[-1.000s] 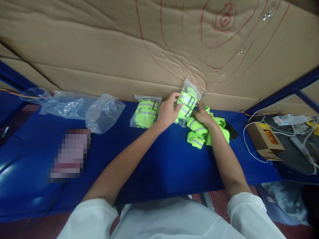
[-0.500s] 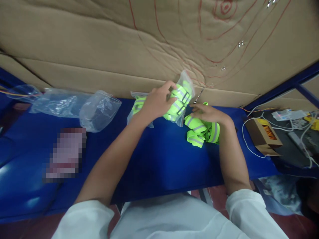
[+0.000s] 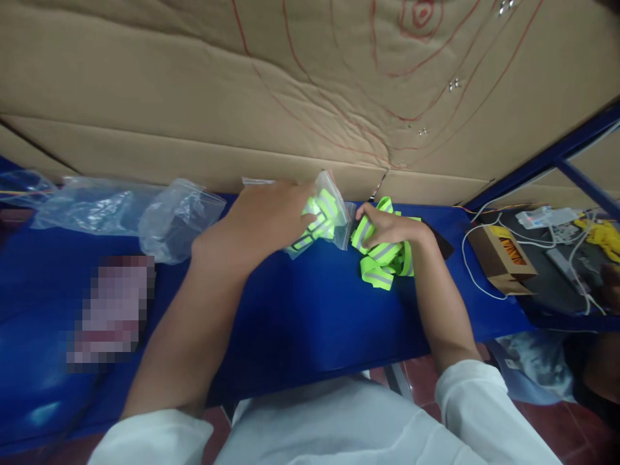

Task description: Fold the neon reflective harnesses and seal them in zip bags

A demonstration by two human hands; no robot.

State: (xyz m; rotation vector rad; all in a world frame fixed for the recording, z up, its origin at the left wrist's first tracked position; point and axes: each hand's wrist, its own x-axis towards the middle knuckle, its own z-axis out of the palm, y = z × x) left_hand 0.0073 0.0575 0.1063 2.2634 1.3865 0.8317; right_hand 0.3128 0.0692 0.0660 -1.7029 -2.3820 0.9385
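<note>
My left hand is closed on a clear zip bag with neon yellow-green reflective straps and dark buckles inside. Its fingers are partly hidden behind the wrist and the bag. Another zip bag lies mostly covered by this hand, only its top edge showing. To the right, my right hand has its thumb and fingers curled round part of a loose neon reflective strap, which lies in a looped heap on the blue table.
Clear plastic bags lie at the back left, with a blurred-out flat item before them. A cardboard panel stands behind the table. On the right are a small cardboard box, white cables and a blue metal frame. Part of another person shows lower right.
My left hand has moved left and down with the bagged straps, which now tilt lower. My right hand has shifted slightly and its fingers have closed round the loose strap.
</note>
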